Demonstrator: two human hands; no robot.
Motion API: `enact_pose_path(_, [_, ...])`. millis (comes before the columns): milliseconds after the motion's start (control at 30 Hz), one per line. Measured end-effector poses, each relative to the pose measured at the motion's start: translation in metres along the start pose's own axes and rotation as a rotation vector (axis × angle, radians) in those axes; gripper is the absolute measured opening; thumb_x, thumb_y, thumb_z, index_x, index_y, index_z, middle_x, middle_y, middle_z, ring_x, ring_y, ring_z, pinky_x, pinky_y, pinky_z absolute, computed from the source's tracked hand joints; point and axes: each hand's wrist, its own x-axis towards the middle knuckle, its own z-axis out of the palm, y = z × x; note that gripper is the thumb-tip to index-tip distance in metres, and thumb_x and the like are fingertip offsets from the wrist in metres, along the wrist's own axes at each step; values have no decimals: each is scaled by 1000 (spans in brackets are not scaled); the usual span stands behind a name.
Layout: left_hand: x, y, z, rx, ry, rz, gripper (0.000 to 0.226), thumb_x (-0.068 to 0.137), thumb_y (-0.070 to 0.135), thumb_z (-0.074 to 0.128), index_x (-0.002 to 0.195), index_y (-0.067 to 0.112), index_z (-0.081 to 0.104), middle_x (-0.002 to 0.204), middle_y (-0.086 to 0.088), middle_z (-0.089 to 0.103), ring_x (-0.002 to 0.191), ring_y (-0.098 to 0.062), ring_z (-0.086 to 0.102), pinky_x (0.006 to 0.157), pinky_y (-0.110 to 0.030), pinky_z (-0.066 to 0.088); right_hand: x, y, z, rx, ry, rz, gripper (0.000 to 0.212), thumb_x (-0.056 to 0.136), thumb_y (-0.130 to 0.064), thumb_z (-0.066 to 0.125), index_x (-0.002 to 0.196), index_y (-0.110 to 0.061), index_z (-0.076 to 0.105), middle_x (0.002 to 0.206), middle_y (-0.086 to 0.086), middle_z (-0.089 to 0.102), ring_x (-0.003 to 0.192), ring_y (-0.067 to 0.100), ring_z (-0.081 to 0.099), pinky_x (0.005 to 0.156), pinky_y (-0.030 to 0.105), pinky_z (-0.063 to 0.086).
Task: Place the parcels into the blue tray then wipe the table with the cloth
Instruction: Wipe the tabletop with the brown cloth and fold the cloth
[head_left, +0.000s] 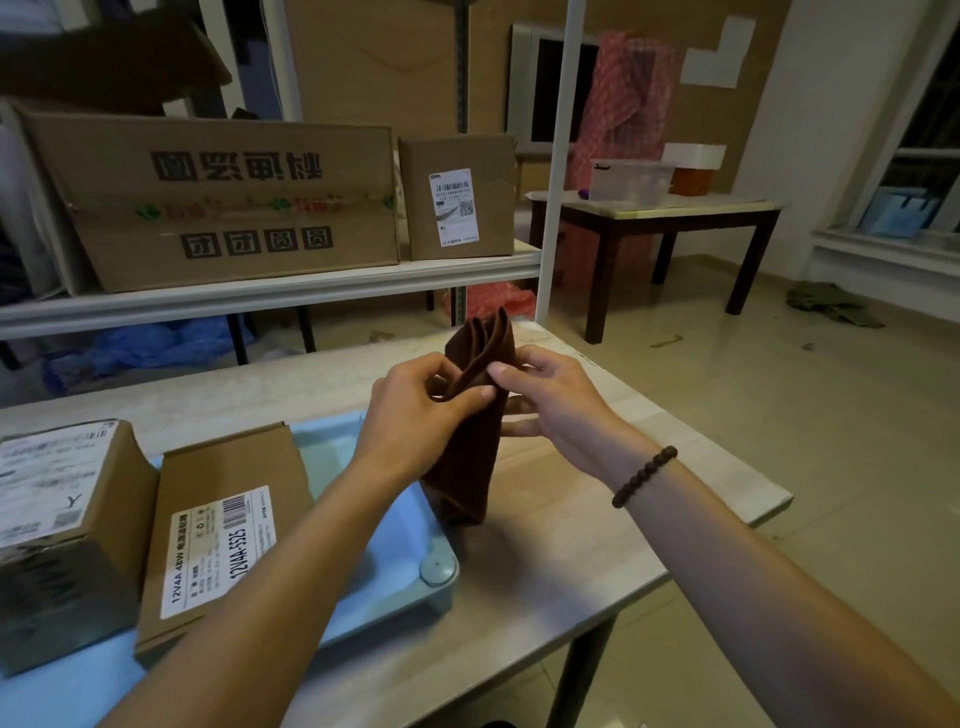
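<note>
Looks like the parcel part is done: the flat parcel (218, 530) and the bigger parcel (57, 519) are both sitting in the blue tray (410, 545). You're holding the brown cloth (467, 467) upright over the tabletop (571, 545), its lower end right by the tray's rim. Your left hand (415, 410) is pinching the folded layers and your right hand (550, 400) is gripping the opposite edge. I'd be flattening it into a neat pad before pressing down, then wiping away from the tray so you're not nudging it.
</note>
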Motion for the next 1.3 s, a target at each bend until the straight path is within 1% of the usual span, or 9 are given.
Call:
enact_pose_path(133, [5, 6, -10, -246, -176, -124, 39, 82, 40, 76, 96, 5, 67, 91, -7, 74, 84, -20, 71, 73, -27, 56, -2, 4, -10, 171, -67, 14, 22, 102, -12, 56, 120, -2, 64, 112, 17, 73, 110, 30, 70, 94, 48, 58])
enact_pose_path(267, [7, 16, -6, -405, -334, -305, 44, 90, 45, 67, 107, 4, 65, 95, -10, 73, 91, -25, 71, 77, -32, 56, -3, 10, -11, 189, -104, -63, 25, 98, -2, 56, 120, -14, 58, 97, 11, 73, 95, 29, 72, 74, 40, 61])
enact_pose_path(400, [10, 23, 0, -406, -276, -361, 39, 91, 43, 67, 106, 8, 63, 78, -3, 71, 65, -13, 70, 50, -24, 51, -3, 6, -13, 67, -109, -144, 39, 93, 7, 60, 119, -22, 62, 111, 15, 67, 99, 35, 73, 83, 50, 61])
enact_pose_path(567, [19, 20, 3, -334, -129, -345, 25, 99, 32, 56, 106, 11, 68, 88, -5, 69, 82, -18, 66, 70, -31, 51, -4, -7, -27, -14, -63, -197, 20, 89, -1, 72, 105, -13, 66, 107, 13, 70, 103, 32, 74, 77, 41, 64])
enact_pose_path(700, [30, 11, -3, -444, 48, -414, 27, 99, 38, 50, 99, 13, 60, 93, -9, 64, 92, -25, 61, 86, -44, 50, 0, -14, -41, -207, 132, -359, 16, 82, -25, 83, 92, -19, 72, 108, -5, 65, 116, 27, 62, 102, 52, 52])
enact_pose_path(767, [31, 6, -4, -371, 121, -334, 48, 85, 59, 53, 117, 22, 54, 113, -3, 61, 110, -24, 56, 99, -44, 45, 2, -21, -42, -203, 180, -421, 17, 82, -31, 82, 91, -21, 73, 103, -10, 65, 111, 21, 63, 105, 50, 49])
enact_pose_path(867, [22, 16, 6, -162, -65, -4, 90, 70, 78, 60, 144, 35, 34, 145, 7, 42, 130, -12, 41, 107, -37, 36, 4, -33, -36, -143, 173, -465, 7, 88, -15, 77, 92, -19, 72, 88, -7, 72, 94, 13, 68, 91, 36, 56])
enact_pose_path(1067, [31, 33, -3, -71, -534, -80, 40, 81, 20, 79, 118, 24, 62, 108, 3, 72, 98, -13, 68, 96, -31, 52, 6, -52, -18, 38, 202, -461, 6, 87, -17, 78, 88, -21, 73, 84, -5, 72, 91, 14, 69, 87, 33, 58])
enact_pose_path(1300, [40, 41, -43, -711, -394, -210, 46, 87, 12, 63, 132, 15, 56, 116, -7, 73, 111, -27, 68, 83, -35, 58, 8, -80, -29, 309, 265, -401, 8, 90, -25, 76, 91, -17, 74, 94, 5, 75, 104, 28, 70, 103, 56, 50])
